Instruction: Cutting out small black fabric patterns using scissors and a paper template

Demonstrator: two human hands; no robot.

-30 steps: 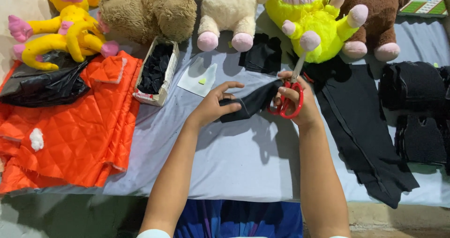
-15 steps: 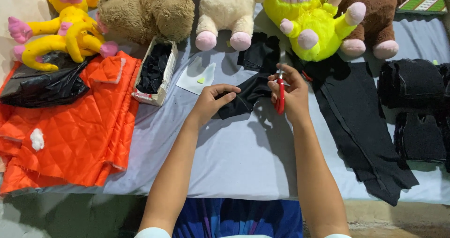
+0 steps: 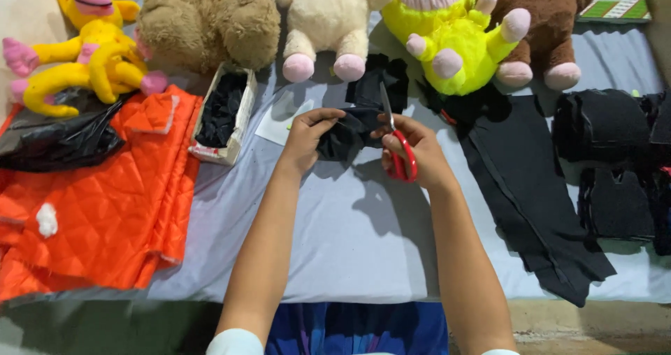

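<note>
- grey sheet (image 3: pixel 335 236) covers the whole table, everything sits on it
- orange quilt (image 3: pixel 91 201) is bunched up on the left with a black bag (image 3: pixel 56 142) lying on its top corner
- long black cloth (image 3: pixel 531 187) stretched out on the right, with folded black stacks (image 3: pixel 604 128) further right of it
- row of plush toys along the back: yellow one (image 3: pixel 84 65), brown bear (image 3: pixel 210 23), cream one (image 3: pixel 328 16), neon one (image 3: pixel 454 37), dark brown one (image 3: pixel 552 19)
- small box (image 3: pixel 222 114) full of black scraps, just right of the quilt
- left hand (image 3: pixel 307 138) is closed, pinching a black scrap (image 3: pixel 346 135) held just above the middle of the sheet
- right hand (image 3: pixel 416 149) is wrapped around red scissors (image 3: pixel 398 145), blades pointing up and touching the scrap's right edge
</note>
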